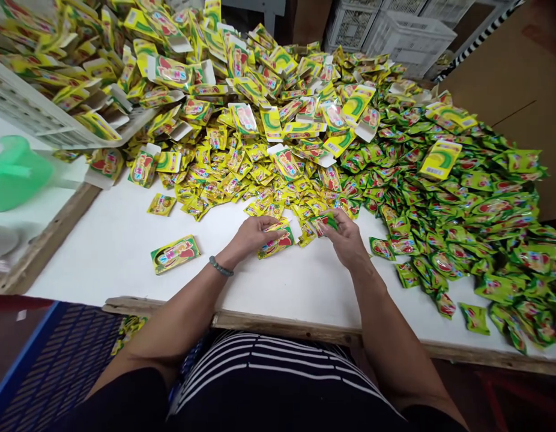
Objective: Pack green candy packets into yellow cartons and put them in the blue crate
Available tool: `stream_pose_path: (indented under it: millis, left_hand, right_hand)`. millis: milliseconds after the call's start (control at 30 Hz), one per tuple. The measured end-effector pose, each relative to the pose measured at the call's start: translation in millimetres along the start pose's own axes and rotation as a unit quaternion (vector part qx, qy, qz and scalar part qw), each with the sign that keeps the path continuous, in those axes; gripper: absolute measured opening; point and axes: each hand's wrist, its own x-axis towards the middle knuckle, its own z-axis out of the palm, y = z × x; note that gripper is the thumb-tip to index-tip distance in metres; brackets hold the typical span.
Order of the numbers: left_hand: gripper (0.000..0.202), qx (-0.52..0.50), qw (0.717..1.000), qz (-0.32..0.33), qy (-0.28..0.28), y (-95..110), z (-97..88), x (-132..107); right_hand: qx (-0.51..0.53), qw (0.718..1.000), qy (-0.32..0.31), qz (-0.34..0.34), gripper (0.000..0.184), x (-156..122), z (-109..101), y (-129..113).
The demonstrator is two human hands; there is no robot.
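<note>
Black-and-white striped clothing [269,372] fills the bottom of the view, and the person's bare forearms reach past it over a white work table [125,258]. Toward the middle of the table, the right hand [345,237] pinches a small green-and-red sachet [327,221], its thumb and fingers closed on it. Just beside it, the left hand [255,235] lies over a yellow-and-green packet [275,243] with a white card edge; its fingers stretch across the packet, and whether they grip it or only rest there cannot be told. A beaded bracelet [221,266] circles the left wrist. A single card-backed packet [175,254] lies flat on the table to the left of the hands, with a smaller yellow sachet [161,204] beyond it. Across the far half of the table spreads a large heap of yellow sachets and cards [242,162], merging on the right into a mass of green sachets [462,204]. A white plastic crate [35,108] sits tilted at the table's far left corner, its rim over the heap. Left of the table lies a translucent green plastic bag [14,174], more white crates [408,36] stand beyond the far edge, and a blue mat [57,354] shows below the near edge.
</note>
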Motion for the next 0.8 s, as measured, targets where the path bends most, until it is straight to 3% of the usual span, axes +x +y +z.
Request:
stream_pose_path:
  millis: [200, 300, 467, 567, 800]
  left_hand:
    - [0.04, -0.015, 0.998, -0.025, -0.049, 0, -4.9, 2]
    - [0.041, -0.024, 0.998, -0.03, -0.054, 2, -4.1, 1]
    - [0.039, -0.001, 0.999, -0.009, -0.052, 2, -2.5, 0]
    - [0.039, -0.007, 0.996, -0.025, -0.083, 4, 2.8, -2]
    - [0.039, -0.118, 0.985, -0.052, -0.117, 2, 18.5, -6]
  right_hand:
    - [0.019, 0.999, 0.017, 0.048, 0.033, -8, 2, 7]
    - [0.006, 1.0, 0.021, 0.017, 0.025, -11, 3, 8]
    - [-0.094, 0.992, 0.079, -0.042, 0.019, -14, 7, -3]
    - [-0.142, 0.985, 0.052, -0.079, 0.019, -12, 17, -7]
    - [-0.189, 0.979, 0.052, -0.048, 0.022, -13, 34, -11]
